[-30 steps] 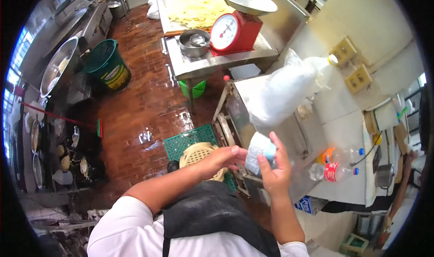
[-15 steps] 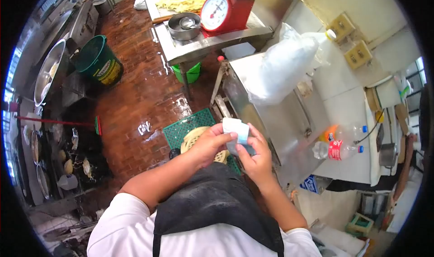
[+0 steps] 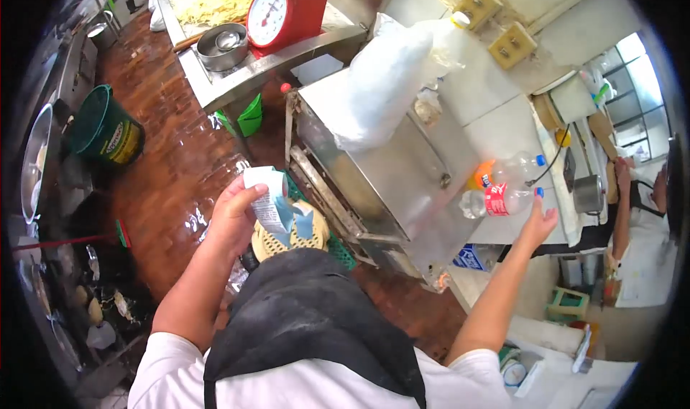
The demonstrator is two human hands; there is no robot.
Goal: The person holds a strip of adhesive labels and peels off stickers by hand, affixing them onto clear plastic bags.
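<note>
My left hand (image 3: pixel 233 211) pinches a folded white and light-blue printed paper slip (image 3: pixel 270 202) between thumb and fingers, its loose ends hanging down. My right hand (image 3: pixel 537 226) reaches far out to the right with fingers apart. Its raised fingertip is right by the blue cap of a clear plastic bottle with a red label (image 3: pixel 497 199); I cannot tell whether they touch. A second clear bottle with an orange label (image 3: pixel 486 173) lies just behind it. Below the paper sits a cream perforated stool seat (image 3: pixel 291 238).
A steel cabinet (image 3: pixel 392 193) carries a large white plastic bag (image 3: pixel 384 85). At the back, a red dial scale (image 3: pixel 305 14) and a metal bowl (image 3: pixel 219 58) stand on a table. Left are a dark green bucket (image 3: pixel 108 132) and stove pans. Another person's arm (image 3: pixel 622 215) shows far right.
My hands have come apart: the left keeps the paper slip and moved left, while the right let go and stretched right to the bottles. The view has turned to the right.
</note>
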